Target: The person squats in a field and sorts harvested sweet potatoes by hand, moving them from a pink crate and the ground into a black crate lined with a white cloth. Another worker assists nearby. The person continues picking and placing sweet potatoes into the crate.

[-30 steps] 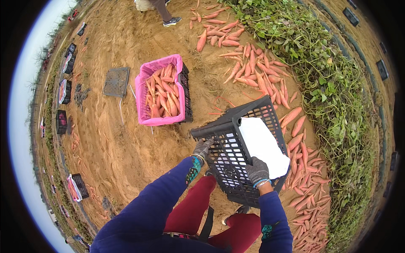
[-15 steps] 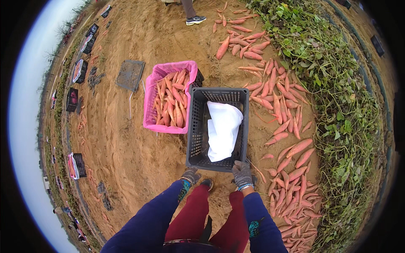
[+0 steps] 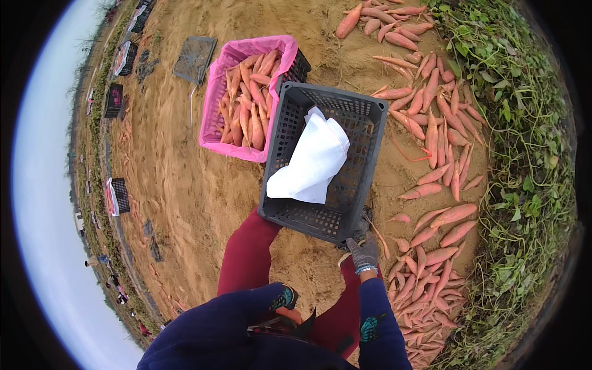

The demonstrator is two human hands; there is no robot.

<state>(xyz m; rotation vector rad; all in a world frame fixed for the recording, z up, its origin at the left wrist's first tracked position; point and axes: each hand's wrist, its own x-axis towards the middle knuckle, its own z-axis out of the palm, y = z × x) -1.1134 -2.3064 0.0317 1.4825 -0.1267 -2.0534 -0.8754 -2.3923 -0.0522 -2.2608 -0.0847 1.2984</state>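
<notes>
My right hand [image 3: 364,251], in a grey knitted glove, grips the near right corner of a black plastic crate [image 3: 377,145]. A crumpled white cloth or bag [image 3: 317,157] lies inside that crate. The crate sits askew, touching a second crate with a pink liner [image 3: 209,111] that holds sweet potatoes [image 3: 250,102]. My left arm [image 3: 240,305] is bent in against my waist; its fingers are hidden. Something orange [image 3: 288,315] shows beside the left cuff.
Loose sweet potatoes [image 3: 438,139] lie in a long band on the right, beside green vines [image 3: 518,166]. A dark flat panel [image 3: 195,60] rests on the sandy soil [image 3: 179,203] at far left. More crates [image 3: 118,196] stand along the left edge.
My left hand has left the crate and drawn back to my waist. The black crate has turned clockwise, and the cloth inside has shifted. The view has moved nearer to the crates.
</notes>
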